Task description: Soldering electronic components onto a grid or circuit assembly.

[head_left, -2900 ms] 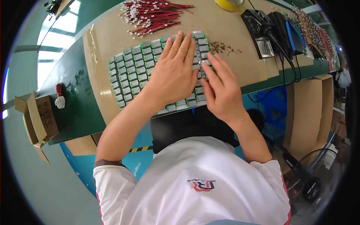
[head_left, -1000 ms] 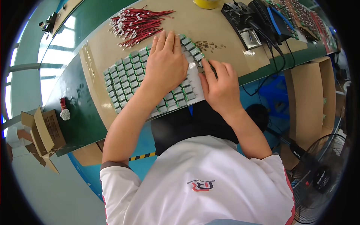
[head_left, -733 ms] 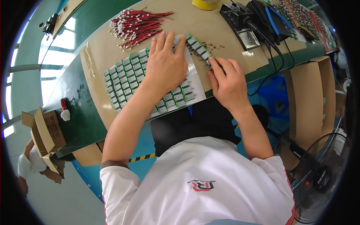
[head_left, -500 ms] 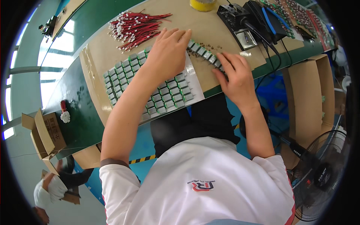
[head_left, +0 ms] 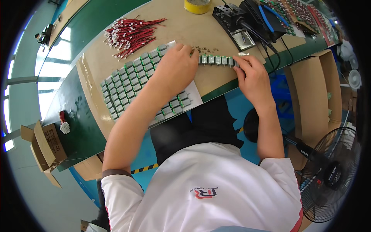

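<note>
Nearest me, past the white shirt, I see the front edge of the tan tabletop (head_left: 92,116), and on it a white sheet (head_left: 193,91) carrying a grid of small green-topped motors (head_left: 127,87) in tidy rows; the grid's long axis slants from lower left up toward upper right. My left hand (head_left: 176,69) lies over the grid's upper right corner, palm down, fingers curled together with the tips at the left end of a short row of motors (head_left: 216,60). That row sits just off the sheet, its long axis running nearly left to right across the tabletop, the motors side by side and touching. My right hand (head_left: 251,77) meets the row's right end, fingers bent and bunched against the last motor, so the row lies between the two hands. Farther back lies a bundle of red wires (head_left: 131,34), pointing mostly left to right, then a yellow tape roll (head_left: 198,5) and a black soldering station (head_left: 239,23).
</note>
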A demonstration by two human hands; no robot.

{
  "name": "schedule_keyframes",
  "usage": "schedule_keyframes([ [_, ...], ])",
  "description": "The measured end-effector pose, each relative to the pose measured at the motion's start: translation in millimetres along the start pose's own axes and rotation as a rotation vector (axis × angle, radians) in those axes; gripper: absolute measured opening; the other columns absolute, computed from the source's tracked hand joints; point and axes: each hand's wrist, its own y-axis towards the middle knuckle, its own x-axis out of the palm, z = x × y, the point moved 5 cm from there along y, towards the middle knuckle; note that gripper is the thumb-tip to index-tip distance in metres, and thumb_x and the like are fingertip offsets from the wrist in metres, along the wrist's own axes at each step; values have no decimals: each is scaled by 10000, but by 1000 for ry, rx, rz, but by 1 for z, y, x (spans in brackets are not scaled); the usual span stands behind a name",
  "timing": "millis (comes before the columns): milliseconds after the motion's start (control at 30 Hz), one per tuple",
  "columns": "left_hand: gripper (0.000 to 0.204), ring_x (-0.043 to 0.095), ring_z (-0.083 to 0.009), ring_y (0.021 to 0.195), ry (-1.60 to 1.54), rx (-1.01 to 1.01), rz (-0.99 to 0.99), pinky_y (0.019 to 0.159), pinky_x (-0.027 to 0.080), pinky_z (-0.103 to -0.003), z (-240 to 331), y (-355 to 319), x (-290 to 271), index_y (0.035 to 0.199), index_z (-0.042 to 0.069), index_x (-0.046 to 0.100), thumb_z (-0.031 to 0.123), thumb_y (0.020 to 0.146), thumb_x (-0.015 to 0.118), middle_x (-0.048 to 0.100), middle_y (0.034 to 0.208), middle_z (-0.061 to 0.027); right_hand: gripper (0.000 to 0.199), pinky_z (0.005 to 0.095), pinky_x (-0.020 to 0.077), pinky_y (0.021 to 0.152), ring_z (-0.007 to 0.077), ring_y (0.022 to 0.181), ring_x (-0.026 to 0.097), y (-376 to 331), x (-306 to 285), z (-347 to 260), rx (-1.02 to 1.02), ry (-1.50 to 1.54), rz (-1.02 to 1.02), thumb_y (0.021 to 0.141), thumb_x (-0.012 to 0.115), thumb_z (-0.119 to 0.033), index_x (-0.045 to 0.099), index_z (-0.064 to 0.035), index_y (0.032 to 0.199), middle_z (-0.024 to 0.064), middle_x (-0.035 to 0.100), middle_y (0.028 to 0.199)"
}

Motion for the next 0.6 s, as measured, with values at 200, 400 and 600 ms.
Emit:
schedule_keyframes([
  [200,157,643,-275,957,118,-44,154,852,505,-379,28,-16,2,955,16,688,120,840,665,669,936,-118,296,422,564,816,331,968,677,14,1,7,-86,-66,-97,918,704,-33,735,-63,1211,125,669,1102],
  [400,134,638,-264,895,123,-125,145,826,488,-381,49,-27,-3,914,18,692,121,839,652,659,914,-115,407,415,575,851,323,1001,672,22,7,-4,-223,-283,-208,890,668,-15,707,-110,1284,115,652,1158],
  [600,126,630,-259,853,96,-187,167,824,483,-390,65,-39,1,893,15,682,122,847,637,619,876,-108,487,390,586,847,298,1024,672,39,18,-13,-374,-407,-297,881,626,-18,671,-146,1349,106,642,1191],
])
